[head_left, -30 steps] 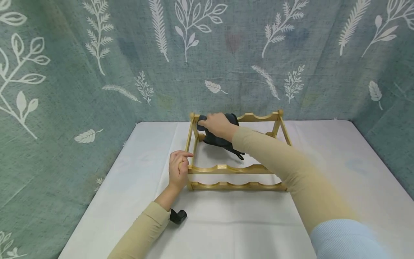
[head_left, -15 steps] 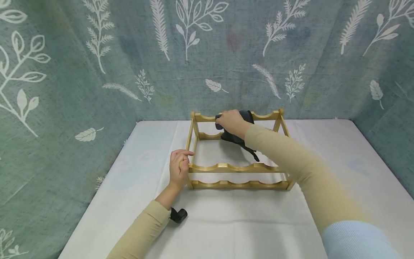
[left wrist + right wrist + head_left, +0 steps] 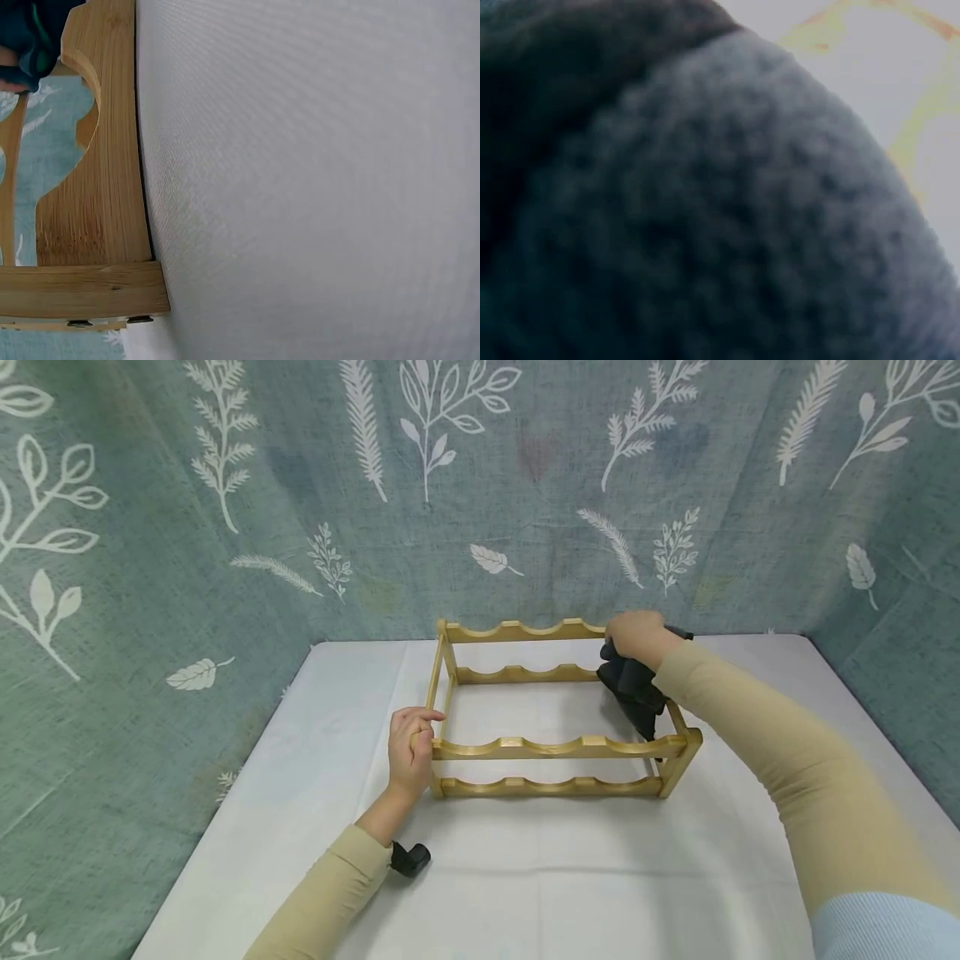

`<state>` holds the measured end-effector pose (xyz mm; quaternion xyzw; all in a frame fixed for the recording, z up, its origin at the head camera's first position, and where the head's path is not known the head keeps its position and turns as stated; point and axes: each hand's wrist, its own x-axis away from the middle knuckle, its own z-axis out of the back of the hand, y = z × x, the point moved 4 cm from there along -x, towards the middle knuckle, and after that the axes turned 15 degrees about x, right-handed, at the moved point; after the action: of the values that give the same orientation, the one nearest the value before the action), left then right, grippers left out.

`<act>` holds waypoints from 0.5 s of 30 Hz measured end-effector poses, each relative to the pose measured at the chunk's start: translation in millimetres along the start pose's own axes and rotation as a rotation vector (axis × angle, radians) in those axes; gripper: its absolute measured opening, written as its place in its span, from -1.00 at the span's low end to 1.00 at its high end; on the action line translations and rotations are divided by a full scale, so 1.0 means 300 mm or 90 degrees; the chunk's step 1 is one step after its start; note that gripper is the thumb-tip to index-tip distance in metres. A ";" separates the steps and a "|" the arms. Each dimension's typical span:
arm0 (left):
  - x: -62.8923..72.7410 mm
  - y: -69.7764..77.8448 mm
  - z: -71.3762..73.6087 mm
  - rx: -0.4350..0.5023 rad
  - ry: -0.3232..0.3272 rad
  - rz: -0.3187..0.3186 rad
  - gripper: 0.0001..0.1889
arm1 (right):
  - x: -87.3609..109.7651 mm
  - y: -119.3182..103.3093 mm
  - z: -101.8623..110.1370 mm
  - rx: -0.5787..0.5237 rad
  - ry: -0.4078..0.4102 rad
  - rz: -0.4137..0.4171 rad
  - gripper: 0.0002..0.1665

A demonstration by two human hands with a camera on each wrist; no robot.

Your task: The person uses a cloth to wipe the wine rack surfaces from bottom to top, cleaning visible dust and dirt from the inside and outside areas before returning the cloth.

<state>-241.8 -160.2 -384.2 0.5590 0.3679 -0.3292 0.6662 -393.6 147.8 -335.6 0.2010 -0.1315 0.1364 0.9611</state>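
A two-tier wooden wine rack (image 3: 517, 748) with scalloped rails stands on the white-covered table. My left hand (image 3: 411, 747) grips its front left corner. At the back right end of the rack, my right hand (image 3: 637, 637) holds a dark cloth (image 3: 633, 685) over the top rail, and the cloth hangs down inside the frame. The cloth hides part of that end. In the left wrist view the scalloped rail (image 3: 112, 150) shows up close, with a bit of the cloth at the top left corner. Fuzzy dark fabric (image 3: 742, 210) fills most of the right wrist view, blurred.
The white tablecloth (image 3: 540, 885) spreads around the rack. Behind it hangs a grey-green curtain (image 3: 420, 585) with white leaf prints, which also runs along both sides. A small black device (image 3: 410, 860) sits at my left wrist.
My right hand has moved to the right with the dark cloth, along the rack's back rail from the left part to the right end. The left hand has stayed on the front corner.
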 end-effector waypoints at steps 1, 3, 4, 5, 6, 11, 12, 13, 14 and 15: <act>-0.001 -0.001 0.000 0.004 -0.002 -0.001 -0.52 | 0.003 0.010 -0.001 -0.015 -0.005 -0.002 -0.60; -0.001 -0.005 -0.001 0.010 -0.004 -0.003 -0.53 | 0.006 0.020 0.001 -0.034 -0.016 -0.002 -0.57; -0.001 -0.008 -0.001 0.014 -0.004 -0.004 -0.53 | 0.006 0.022 0.002 -0.038 -0.018 0.002 -0.57; 0.000 -0.011 -0.002 0.017 -0.003 -0.003 -0.53 | 0.006 0.025 0.005 -0.055 -0.021 0.005 -0.56; 0.001 -0.012 -0.002 0.019 -0.001 -0.004 -0.54 | 0.007 0.028 0.011 -0.075 -0.019 0.010 -0.55; 0.006 -0.009 -0.003 0.013 0.010 -0.009 -0.55 | 0.063 0.078 0.100 -0.238 0.065 0.021 -0.45; 0.006 -0.008 -0.002 0.012 0.010 -0.012 -0.54 | 0.089 0.097 0.127 -0.261 0.098 0.014 -0.45; 0.005 -0.007 -0.002 0.010 0.010 -0.012 -0.53 | 0.119 0.117 0.155 -0.278 0.130 0.003 -0.44; 0.004 -0.006 -0.002 0.009 0.010 -0.014 -0.53 | 0.152 0.141 0.180 -0.291 0.162 -0.014 -0.44; 0.002 -0.004 -0.002 0.007 0.010 -0.014 -0.53 | 0.187 0.165 0.203 -0.300 0.198 -0.029 -0.44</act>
<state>-242.6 -159.9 -385.4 0.5610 0.3773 -0.3346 0.6565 -369.2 177.3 -247.2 -0.0484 -0.0057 0.1099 0.9927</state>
